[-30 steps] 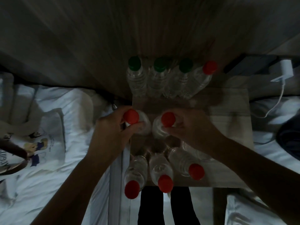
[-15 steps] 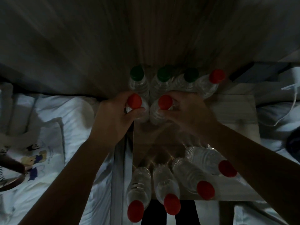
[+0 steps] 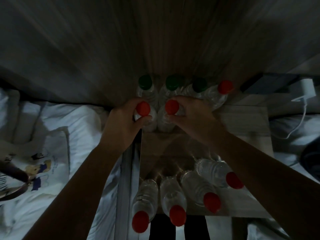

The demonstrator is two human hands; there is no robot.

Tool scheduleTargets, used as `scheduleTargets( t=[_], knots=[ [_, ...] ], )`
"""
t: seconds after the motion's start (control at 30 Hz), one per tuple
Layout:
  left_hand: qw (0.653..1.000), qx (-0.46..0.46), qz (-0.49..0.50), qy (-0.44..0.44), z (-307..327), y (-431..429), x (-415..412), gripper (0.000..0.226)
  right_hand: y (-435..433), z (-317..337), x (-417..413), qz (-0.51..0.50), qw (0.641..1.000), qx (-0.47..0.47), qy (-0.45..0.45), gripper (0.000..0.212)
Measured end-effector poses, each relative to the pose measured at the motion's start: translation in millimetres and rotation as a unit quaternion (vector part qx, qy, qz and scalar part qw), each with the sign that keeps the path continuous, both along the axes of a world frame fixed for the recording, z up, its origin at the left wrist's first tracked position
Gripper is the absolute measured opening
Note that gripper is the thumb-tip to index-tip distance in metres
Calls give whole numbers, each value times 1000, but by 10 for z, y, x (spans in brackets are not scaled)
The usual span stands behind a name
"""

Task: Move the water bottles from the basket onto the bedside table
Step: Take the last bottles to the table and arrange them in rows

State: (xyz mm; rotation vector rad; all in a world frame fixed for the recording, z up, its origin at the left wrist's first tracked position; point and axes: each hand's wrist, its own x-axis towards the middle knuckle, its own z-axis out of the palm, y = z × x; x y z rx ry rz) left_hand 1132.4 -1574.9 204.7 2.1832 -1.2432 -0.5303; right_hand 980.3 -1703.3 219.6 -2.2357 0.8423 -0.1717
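We record two bare hands at work over the pale wooden tabletop (image 3: pixel 245 122) of the bedside table. The left hand (image 3: pixel 123 123) has its fingers and thumb curled round the neck of a clear plastic water bottle with a red cap (image 3: pixel 142 109). The right hand (image 3: pixel 192 118) grips a second clear red-capped bottle (image 3: pixel 171 106) in the same manner. Both held bottles are upright, side by side and almost touching, at the rear left of the tabletop. In this dim light we cannot say for certain whether their bases rest on the surface.

Directly behind them, against the dark wood-panelled wall (image 3: pixel 173 40), stands a back row of four clear bottles. Three are green-capped bottles (image 3: pixel 145 81); the one at the right end is a red-capped end bottle (image 3: pixel 225 87). The held pair sits just in front of the two leftmost.

Along the near edge stands a front row of four clear red-capped bottles (image 3: pixel 177 215), close together, the rightmost set a little farther back. A bare strip of tabletop lies between this row and the held pair.

Left of the table lies white bedding (image 3: pixel 78 122), bearing a white cloth printed with a cartoon bear (image 3: pixel 43 167). At the far right, a white charger plug (image 3: pixel 308 89) trails a white cable (image 3: pixel 302 116).
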Motion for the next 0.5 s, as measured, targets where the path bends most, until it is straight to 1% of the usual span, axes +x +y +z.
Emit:
scheduleTargets(
  t=[0.1, 0.2, 0.27, 0.33, 0.4, 0.5],
  knots=[
    [999, -25, 14, 16, -21, 38, -44, 47, 9, -13, -12, 8, 1000, -1, -5, 27],
    [996, -34, 67, 55, -98, 118, -116, 55, 21, 17, -97, 0, 1000, 26, 11, 46],
    [994, -28, 101, 39, -143, 188, -188, 54, 28, 108, -246, -7, 998, 58, 17, 54],
    [992, -9, 124, 19, -94, 270, -322, 59, 28, 211, -476, -5, 998, 57, 34, 52],
    [994, -11, 111, 21, 35, 379, -575, 57, 32, 301, -756, 4, 996, 56, 68, 48],
    [999, -38, 29, -9, 288, 494, -1054, 45, 96, 398, -1172, 27, 990, 63, 119, 46]
  ],
)
